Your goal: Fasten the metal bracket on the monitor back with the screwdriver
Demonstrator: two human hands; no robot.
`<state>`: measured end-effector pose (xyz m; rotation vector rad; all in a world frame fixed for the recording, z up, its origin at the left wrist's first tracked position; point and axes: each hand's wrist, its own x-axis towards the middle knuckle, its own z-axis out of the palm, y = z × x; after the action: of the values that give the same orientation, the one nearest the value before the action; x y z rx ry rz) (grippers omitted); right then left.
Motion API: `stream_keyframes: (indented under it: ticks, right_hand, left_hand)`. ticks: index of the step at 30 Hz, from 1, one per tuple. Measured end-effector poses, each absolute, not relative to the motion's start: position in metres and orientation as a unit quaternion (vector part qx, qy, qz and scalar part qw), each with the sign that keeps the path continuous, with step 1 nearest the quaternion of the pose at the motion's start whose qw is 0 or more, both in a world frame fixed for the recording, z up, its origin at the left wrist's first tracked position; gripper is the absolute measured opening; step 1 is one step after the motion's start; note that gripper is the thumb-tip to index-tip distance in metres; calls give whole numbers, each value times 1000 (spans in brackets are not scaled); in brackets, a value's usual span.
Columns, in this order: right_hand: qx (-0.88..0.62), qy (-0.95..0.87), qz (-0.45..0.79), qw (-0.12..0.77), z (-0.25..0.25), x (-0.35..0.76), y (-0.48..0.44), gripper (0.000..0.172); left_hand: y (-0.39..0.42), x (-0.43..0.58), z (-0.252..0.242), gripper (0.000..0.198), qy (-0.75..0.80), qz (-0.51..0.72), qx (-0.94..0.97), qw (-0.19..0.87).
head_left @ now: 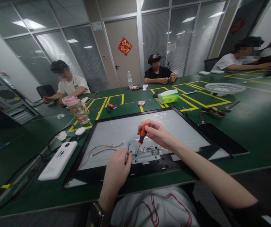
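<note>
An orange and black screwdriver is gripped near the top of its handle by my right hand. Its shaft points down, the tip at the lower left part of a metal bracket with ports on it. The bracket lies on the grey back of a flat display panel with a black frame. My left hand rests at the bracket's left edge, fingers curled together; whatever they may pinch is hidden. Thin coloured wires run across the panel just left of that hand.
Left of the panel lie a white power bank, black cables and a pink-lidded bottle. A tissue pack stands behind it. On the right are a black slab and a white fan grille. Several people sit around the green table.
</note>
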<state>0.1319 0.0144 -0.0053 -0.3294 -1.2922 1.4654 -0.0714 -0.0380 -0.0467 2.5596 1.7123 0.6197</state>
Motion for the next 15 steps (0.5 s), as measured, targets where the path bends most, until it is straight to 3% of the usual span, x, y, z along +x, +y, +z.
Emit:
stream_keyframes:
  ticks: [15]
  right_hand:
    - [-145,-542,620,548,-5,132,15,19]
  left_hand:
    - [-38,-71,-47,19,553,187,812,13]
